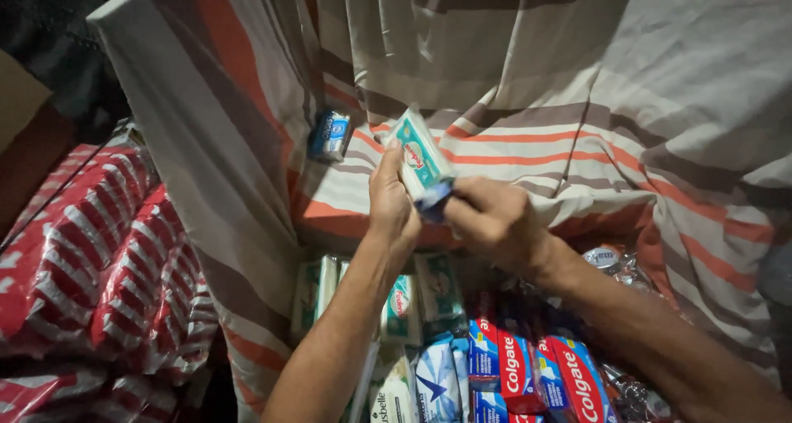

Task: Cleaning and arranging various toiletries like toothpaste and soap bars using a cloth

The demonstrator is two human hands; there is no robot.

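Holding one teal soap bar [417,155], both hands: left hand [390,199], right hand [488,217].

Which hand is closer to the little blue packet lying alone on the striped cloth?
Left. The left hand is just right of and below the small blue packet on the striped cloth, apart from it. The right hand is farther right.

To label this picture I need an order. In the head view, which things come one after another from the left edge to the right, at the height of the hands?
Red-and-white striped packs → small blue packet on the striped cloth → left hand → white-and-green soap bar → right hand.
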